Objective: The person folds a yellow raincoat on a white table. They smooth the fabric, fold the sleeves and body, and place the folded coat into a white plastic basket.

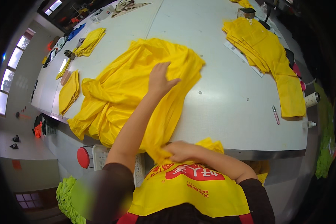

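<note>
A large, crumpled sheet of thin yellow fabric spreads over the left and middle of the white table; its near part hangs over the front edge. My left hand reaches across it, thumb apart from the stretched fingers, over the upper right part of the fabric. Close to my body at the table edge, my right hand is closed on a bunched end of the same fabric, slightly blurred. Below it is the yellow printed apron that I wear.
Stacked yellow pieces lie far right, near pink-handled thread snips, a thread cone and a small bottle. Folded yellow pieces lie left. A red stool and white basket stand below the front edge.
</note>
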Action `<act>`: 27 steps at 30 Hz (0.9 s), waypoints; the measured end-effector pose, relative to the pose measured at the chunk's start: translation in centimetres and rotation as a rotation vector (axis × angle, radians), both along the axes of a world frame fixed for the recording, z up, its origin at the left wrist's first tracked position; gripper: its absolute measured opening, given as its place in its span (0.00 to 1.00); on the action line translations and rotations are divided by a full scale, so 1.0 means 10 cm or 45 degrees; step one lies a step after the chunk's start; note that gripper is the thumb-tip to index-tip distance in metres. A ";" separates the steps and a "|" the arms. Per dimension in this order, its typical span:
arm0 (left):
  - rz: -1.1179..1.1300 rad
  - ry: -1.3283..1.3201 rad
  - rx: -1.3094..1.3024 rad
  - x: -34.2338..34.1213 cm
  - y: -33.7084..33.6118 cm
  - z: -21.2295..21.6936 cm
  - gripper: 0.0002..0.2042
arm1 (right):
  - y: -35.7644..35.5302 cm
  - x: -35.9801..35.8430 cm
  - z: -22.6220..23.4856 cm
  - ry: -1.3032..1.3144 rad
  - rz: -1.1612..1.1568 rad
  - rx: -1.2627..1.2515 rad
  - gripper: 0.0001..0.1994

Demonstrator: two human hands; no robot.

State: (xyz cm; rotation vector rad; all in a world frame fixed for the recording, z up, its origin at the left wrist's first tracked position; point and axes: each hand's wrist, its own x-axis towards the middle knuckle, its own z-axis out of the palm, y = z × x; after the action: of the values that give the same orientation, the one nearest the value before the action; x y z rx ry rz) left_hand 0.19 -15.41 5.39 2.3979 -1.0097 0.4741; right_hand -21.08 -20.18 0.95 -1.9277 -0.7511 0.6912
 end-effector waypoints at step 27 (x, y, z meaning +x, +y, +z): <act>0.530 0.073 -0.230 -2.58 5.44 2.33 0.10 | 2.79 1.53 0.59 -0.113 0.961 -1.098 0.35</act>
State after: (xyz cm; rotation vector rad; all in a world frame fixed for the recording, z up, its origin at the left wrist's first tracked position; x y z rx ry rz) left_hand -25.64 38.98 28.70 2.4381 -0.4171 0.6079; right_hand -5.74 7.72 6.89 -2.4235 -1.4266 1.5926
